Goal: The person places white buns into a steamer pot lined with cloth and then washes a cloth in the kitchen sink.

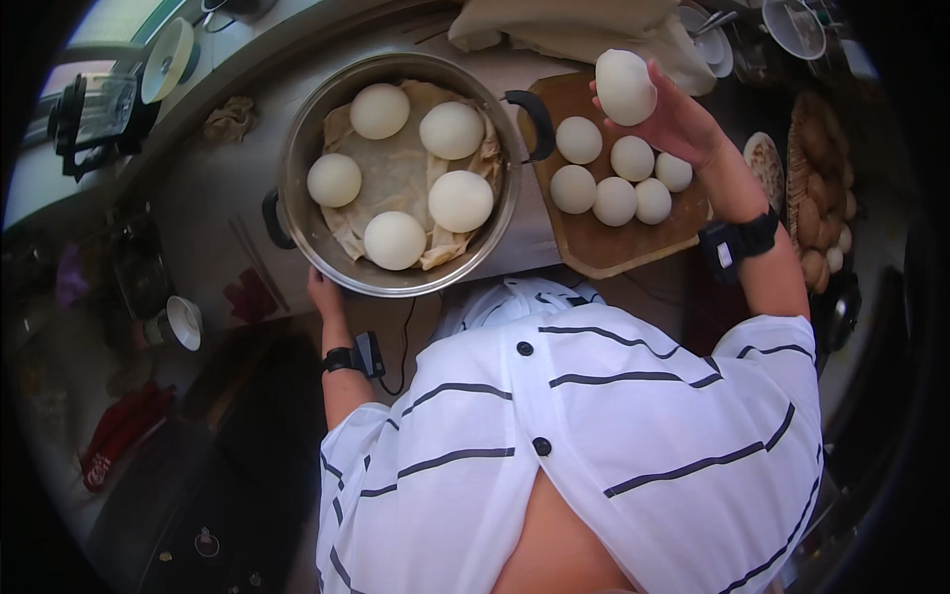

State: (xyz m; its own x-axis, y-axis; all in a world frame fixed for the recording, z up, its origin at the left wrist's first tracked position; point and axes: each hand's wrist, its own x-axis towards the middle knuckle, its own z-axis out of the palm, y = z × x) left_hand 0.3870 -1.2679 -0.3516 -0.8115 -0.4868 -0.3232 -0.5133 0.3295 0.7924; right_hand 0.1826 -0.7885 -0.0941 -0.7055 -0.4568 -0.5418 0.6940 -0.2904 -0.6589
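My right hand [679,122] is raised over the far part of an octagonal wooden board [616,249], its fingers around a round white dough bun [626,87]. Several more dough balls [614,201] sit together on the board below it. To the left stands a large metal steamer pot [397,288] with black side handles. Inside, spaced-out dough buns [395,240] rest on a wrinkled damp-looking cloth [390,174]. My left hand [324,291] is at the pot's near left rim, partly hidden beneath it; whether it grips the pot does not show.
A cream cloth [571,30] lies behind the board. A wicker basket of brown breads or buns [816,200] and a flatbread [763,167] are at the right. On the left are a crumpled cloth [230,119], chopsticks [260,260], a white bowl [185,322] and a blender jug [104,104].
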